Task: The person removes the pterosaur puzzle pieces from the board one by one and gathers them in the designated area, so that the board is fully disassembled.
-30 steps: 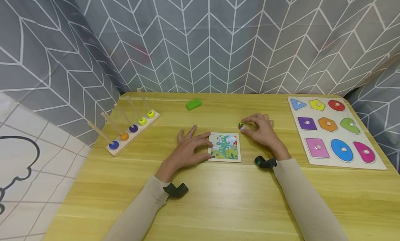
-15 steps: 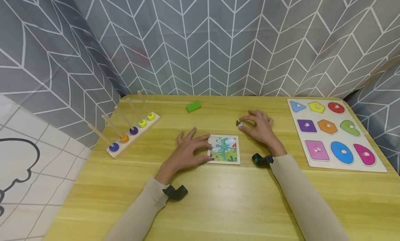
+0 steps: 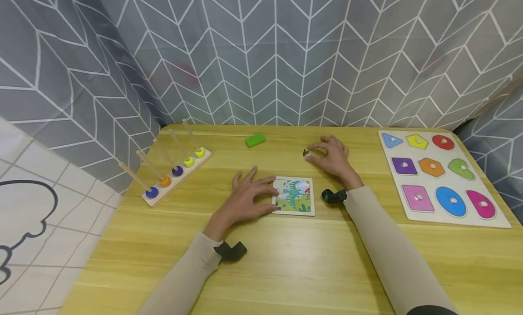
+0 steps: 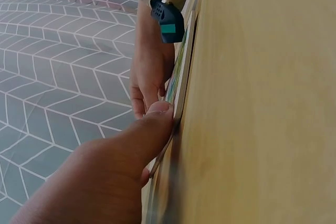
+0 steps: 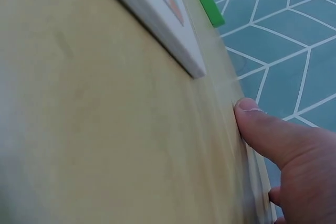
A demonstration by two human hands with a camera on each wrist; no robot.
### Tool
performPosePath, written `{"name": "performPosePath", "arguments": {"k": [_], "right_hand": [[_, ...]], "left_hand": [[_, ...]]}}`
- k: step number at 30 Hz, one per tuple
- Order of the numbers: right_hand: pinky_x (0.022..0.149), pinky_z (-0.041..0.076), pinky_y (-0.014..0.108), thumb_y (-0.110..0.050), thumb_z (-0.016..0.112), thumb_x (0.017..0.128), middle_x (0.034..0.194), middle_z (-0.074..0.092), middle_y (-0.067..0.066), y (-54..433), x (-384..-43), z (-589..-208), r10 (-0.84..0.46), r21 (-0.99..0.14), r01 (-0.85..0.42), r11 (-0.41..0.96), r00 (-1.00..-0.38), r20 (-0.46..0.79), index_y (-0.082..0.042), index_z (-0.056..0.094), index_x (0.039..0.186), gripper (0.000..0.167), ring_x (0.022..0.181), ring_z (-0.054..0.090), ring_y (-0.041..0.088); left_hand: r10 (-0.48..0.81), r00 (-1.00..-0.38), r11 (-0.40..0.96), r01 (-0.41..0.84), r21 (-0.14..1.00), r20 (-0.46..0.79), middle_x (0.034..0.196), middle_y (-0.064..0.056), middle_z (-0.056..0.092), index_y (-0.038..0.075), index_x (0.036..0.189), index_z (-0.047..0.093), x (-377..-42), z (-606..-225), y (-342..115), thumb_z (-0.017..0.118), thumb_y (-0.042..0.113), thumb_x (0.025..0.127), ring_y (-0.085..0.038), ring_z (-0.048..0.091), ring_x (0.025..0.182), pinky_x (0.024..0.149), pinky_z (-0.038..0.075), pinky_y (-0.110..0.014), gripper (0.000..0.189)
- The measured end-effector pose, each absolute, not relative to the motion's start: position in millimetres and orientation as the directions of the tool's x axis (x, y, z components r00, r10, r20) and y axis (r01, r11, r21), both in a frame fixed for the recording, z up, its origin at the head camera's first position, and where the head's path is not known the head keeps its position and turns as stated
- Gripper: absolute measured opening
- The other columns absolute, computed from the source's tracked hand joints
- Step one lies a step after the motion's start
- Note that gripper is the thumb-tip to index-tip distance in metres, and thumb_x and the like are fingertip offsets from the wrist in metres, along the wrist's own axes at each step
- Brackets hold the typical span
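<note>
A small square dinosaur jigsaw puzzle [image 3: 293, 196] in a pale frame lies on the table. My left hand [image 3: 247, 198] rests at its left side, fingers spread, with thumb and fingertips touching the frame; in the left wrist view the thumb [image 4: 152, 124] lies against the board's edge. Beyond the puzzle's upper right corner, my right hand [image 3: 330, 157] pinches a small dark-and-light puzzle piece [image 3: 307, 153] between thumb and index finger. The right wrist view shows that thumb [image 5: 257, 119], while the piece is hidden there.
A peg stacker [image 3: 175, 176] with coloured beads stands at the left. A green block [image 3: 255, 140] lies near the back edge. At the right is a shape-knob board [image 3: 441, 179]. A grey patterned curtain [image 3: 269, 56] hangs behind the wooden table [image 3: 286, 265].
My right hand has moved left and slightly away from me, carrying the puzzle piece. The left hand stays at the puzzle's left side.
</note>
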State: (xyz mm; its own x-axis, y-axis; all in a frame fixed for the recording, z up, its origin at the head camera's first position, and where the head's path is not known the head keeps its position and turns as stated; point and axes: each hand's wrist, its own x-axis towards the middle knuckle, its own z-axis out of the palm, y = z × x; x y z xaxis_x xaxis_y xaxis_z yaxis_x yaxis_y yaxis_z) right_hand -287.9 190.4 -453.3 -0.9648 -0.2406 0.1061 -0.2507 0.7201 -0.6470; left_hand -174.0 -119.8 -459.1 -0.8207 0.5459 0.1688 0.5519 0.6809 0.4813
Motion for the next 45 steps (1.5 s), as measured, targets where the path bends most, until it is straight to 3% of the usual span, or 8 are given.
{"name": "performPosePath", "arguments": {"k": [15,29,45], "right_hand": [[0.105,0.008,0.064,-0.037,0.077,0.091,0.161,0.032,0.023,191,-291,-455,-0.186,-0.643,-0.223,0.733,-0.974,0.126,-0.014,0.072,0.126,0.042,0.145,0.018,0.046],[0.113,0.008,0.063,-0.030,0.076,0.093,0.158,0.041,0.023,198,-282,-462,-0.215,-0.703,-0.280,0.654,-0.959,0.183,-0.012,0.068,0.131,0.043,0.145,0.025,0.044],[0.106,0.019,0.058,-0.019,0.079,0.089,0.145,0.056,0.023,195,-258,-464,-0.245,-0.689,-0.375,0.620,-0.927,0.284,-0.008,0.072,0.122,0.035,0.135,0.038,0.043]], "left_hand": [[0.560,-0.811,0.665,0.563,0.492,0.170,0.157,0.008,0.050,0.036,0.119,0.072,-173,-458,-114,0.073,0.053,0.089,-0.045,0.018,0.156,0.118,0.001,-0.071,0.034],[0.548,-0.821,0.669,0.544,0.506,0.159,0.157,0.007,0.050,0.035,0.118,0.073,-172,-457,-116,0.075,0.051,0.089,-0.044,0.016,0.157,0.118,0.000,-0.071,0.034],[0.538,-0.823,0.672,0.549,0.497,0.181,0.157,0.009,0.049,0.037,0.118,0.072,-173,-460,-119,0.075,0.052,0.088,-0.043,0.016,0.157,0.118,0.001,-0.070,0.033]]}}
